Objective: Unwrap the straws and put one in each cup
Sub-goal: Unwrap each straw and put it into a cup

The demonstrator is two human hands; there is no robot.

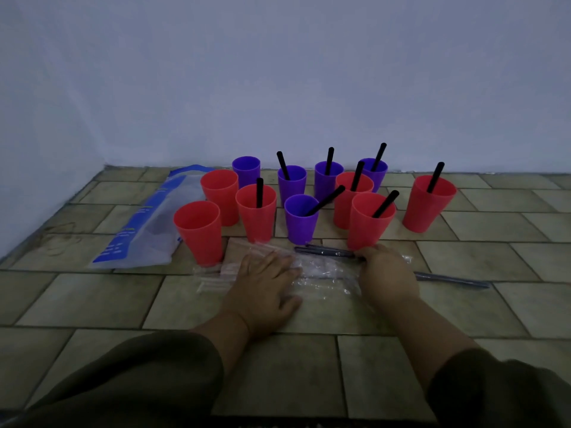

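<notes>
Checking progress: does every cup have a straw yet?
No: the two red cups on the left and the back-left purple cup hold none.

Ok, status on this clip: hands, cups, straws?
Left hand flat on wrappers; right hand picking up a wrapped straw. Seven cups filled, three empty. No obstruction.

6 red cups [197, 230], 5 purple cups [300, 218]. Straws [435, 177] black. Bag [145, 223] clear with blue print. Wrappers [324, 273] clear. Floor [494, 261] beige brick-pattern tiles. Wall [278, 72] pale blue. Sleeves [154, 381] olive.
</notes>
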